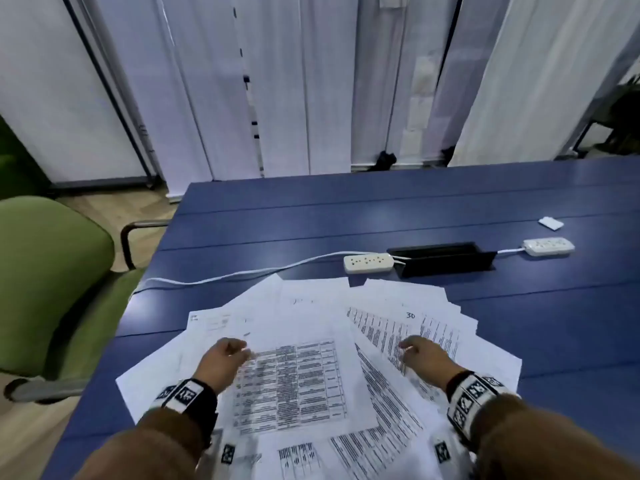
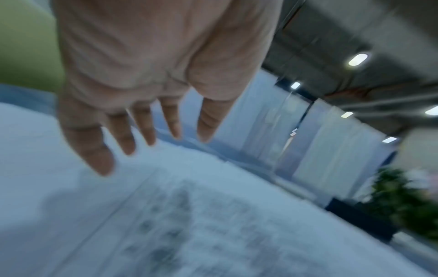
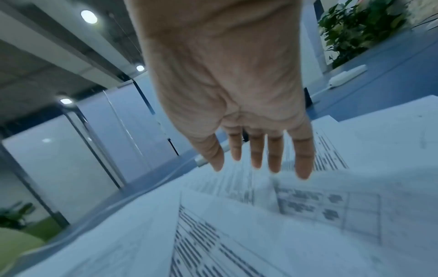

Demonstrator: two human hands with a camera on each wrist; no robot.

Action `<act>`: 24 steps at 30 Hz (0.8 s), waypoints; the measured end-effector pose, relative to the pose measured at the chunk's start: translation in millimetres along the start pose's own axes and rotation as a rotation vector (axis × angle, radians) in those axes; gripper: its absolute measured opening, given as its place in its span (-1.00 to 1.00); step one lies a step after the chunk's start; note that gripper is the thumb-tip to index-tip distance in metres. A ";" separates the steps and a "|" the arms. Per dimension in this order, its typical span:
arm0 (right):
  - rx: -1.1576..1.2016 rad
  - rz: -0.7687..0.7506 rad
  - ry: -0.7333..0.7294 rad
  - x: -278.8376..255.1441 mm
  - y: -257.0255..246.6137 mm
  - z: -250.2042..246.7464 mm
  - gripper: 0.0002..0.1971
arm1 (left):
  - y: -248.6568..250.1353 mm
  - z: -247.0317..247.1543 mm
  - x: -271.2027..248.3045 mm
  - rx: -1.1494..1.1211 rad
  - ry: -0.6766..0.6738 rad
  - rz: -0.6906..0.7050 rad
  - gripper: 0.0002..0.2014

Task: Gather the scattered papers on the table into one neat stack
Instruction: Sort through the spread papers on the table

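Several white printed papers [image 1: 304, 375] lie fanned out and overlapping on the near part of the blue table [image 1: 519, 306]. My left hand [image 1: 228, 358] hovers over the left side of the spread, fingers straight and spread in the left wrist view [image 2: 132, 142], holding nothing. My right hand [image 1: 420, 356] is over the right side of the papers [image 3: 260, 224], fingers straight and slightly apart [image 3: 263, 159], nothing in it. Whether either hand touches the sheets is unclear; both wrist views are blurred.
Two white power strips [image 1: 368, 263] [image 1: 548, 246] with a white cable [image 1: 225, 277] lie just beyond the papers, either side of a black cable tray [image 1: 446, 259]. A small white piece [image 1: 550, 223] sits at the far right. A green chair [image 1: 45, 289] stands left of the table.
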State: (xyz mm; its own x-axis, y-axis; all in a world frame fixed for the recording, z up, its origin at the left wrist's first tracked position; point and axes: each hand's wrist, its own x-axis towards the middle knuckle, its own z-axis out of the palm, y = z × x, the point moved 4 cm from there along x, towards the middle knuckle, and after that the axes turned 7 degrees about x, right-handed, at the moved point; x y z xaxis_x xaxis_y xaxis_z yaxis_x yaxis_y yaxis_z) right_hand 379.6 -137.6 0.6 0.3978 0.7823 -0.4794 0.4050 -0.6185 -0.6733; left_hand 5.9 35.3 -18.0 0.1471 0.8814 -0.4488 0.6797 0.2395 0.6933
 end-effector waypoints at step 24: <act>0.155 0.093 0.125 4.6 7.6 64.3 -0.69 | -72.0 20.5 -25.8 -0.062 0.292 -0.149 -0.54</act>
State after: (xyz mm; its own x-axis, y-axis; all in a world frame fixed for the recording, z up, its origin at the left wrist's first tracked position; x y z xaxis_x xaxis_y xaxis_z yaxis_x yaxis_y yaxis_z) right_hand 331.6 -134.0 -42.9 0.5305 0.7009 -0.4768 0.2338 -0.6616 -0.7125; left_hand -32.2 -13.1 -67.9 -0.1690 0.9122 -0.3733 0.6319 0.3910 0.6692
